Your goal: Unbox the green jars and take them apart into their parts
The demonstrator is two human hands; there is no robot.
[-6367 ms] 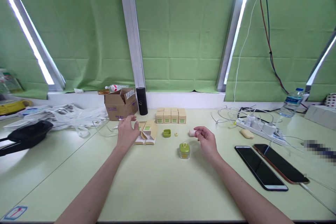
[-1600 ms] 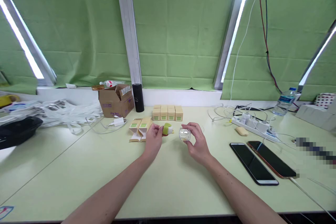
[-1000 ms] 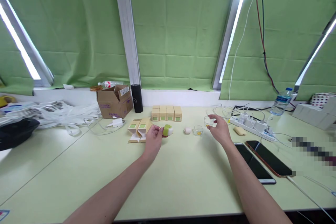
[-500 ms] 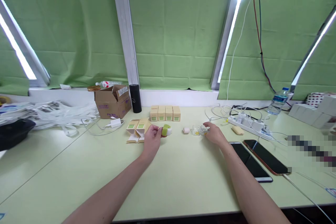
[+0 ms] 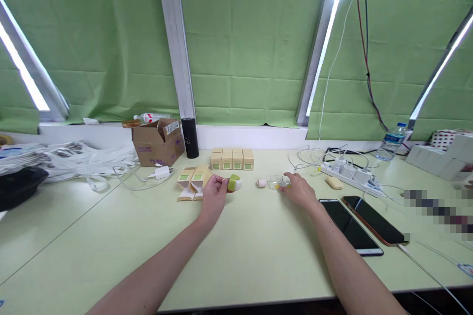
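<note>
My left hand (image 5: 216, 194) pinches a small green and white item (image 5: 234, 183) above the table. Beside that hand, two opened cardboard boxes (image 5: 192, 179) with green labels lie with their flaps out. My right hand (image 5: 297, 189) has its fingertips at small clear plastic pieces (image 5: 275, 182) with a bit of yellow; its fingers partly cover them, and whether it grips one cannot be made out. A small pale pink piece (image 5: 261, 183) lies between the hands. Several closed small boxes (image 5: 232, 159) stand in a row behind.
Two phones (image 5: 351, 226) (image 5: 375, 220) lie beside my right forearm. A white power strip (image 5: 351, 177) with tangled cables is at the right, near a water bottle (image 5: 391, 142). At the back left stand a brown carton (image 5: 157, 147) and a black cylinder (image 5: 189, 138).
My right hand has shifted slightly left and down over the clear pieces. My left hand stays in place with the green and white item.
</note>
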